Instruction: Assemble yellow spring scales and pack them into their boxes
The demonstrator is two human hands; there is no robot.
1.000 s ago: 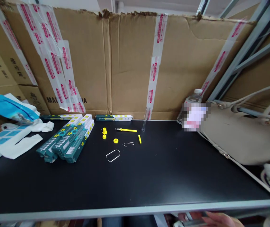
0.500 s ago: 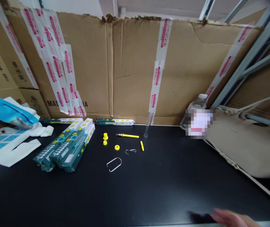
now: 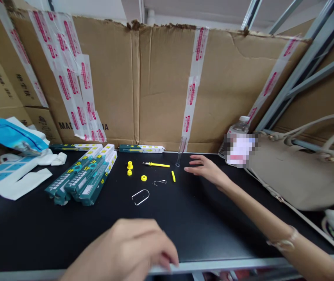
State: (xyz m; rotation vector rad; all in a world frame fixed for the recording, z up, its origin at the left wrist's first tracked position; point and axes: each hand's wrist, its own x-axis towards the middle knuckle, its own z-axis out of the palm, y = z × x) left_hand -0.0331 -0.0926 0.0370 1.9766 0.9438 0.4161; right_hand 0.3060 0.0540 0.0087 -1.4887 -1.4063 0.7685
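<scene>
My right hand (image 3: 203, 168) reaches over the back of the table with fingers spread, holding nothing, just right of an upright clear tube (image 3: 181, 151). Low in the view, my left hand (image 3: 131, 248) hovers at the table's front edge, blurred, its fingers bent downward and their tips partly hidden. Between the hands and the back wall lie a yellow rod with a metal end (image 3: 158, 165), a short yellow piece (image 3: 173, 176), a yellow ring (image 3: 143, 178), a yellow stepped cap (image 3: 130, 165), a small yellow plug (image 3: 129, 172), a small wire hook (image 3: 160, 182) and a larger bent wire (image 3: 140, 197).
Several green and white boxes (image 3: 87, 175) lie at the left, with another box (image 3: 141, 149) by the cardboard wall (image 3: 163, 86). A power strip (image 3: 7, 175) and blue packet (image 3: 13, 136) sit far left. A bottle (image 3: 241, 125) and beige handbag (image 3: 295, 175) stand right.
My right hand has moved from the front right edge to beside the clear tube. My left hand has come into view at the bottom. The camera view has shifted slightly.
</scene>
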